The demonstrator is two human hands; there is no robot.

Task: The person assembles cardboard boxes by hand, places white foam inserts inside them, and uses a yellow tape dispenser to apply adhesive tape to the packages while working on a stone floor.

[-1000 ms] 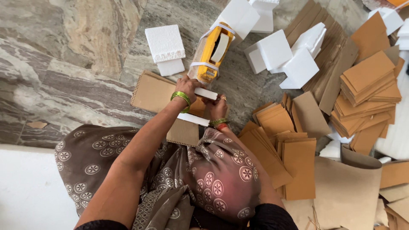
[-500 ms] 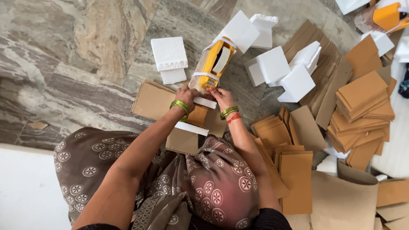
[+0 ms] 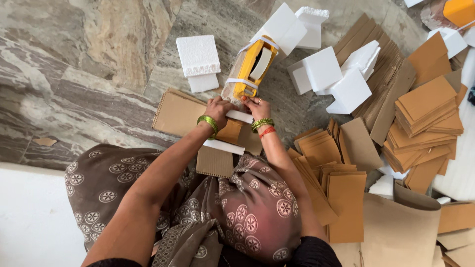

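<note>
Seated worker at a yellow bundle [image 3: 250, 71] bound with white straps, lying on the stone floor [image 3: 74, 74] just beyond a cardboard sheet [image 3: 175, 114]. Left hand [image 3: 218, 106] and right hand [image 3: 257, 106] meet at the bundle's near end, fingers curled onto a white foam strip [image 3: 239, 116]. Judged best practice: seat the strip square against the end, thumbs pressing evenly. Foam blocks [image 3: 341, 79] and cardboard stacks [image 3: 425, 113] lie nearby.

A veined grey-brown marble floor [image 3: 74, 64] fills the view under even, soft light. A plain white surface [image 3: 29, 217] borders it at the lower left, meeting the stone along a straight edge.
</note>
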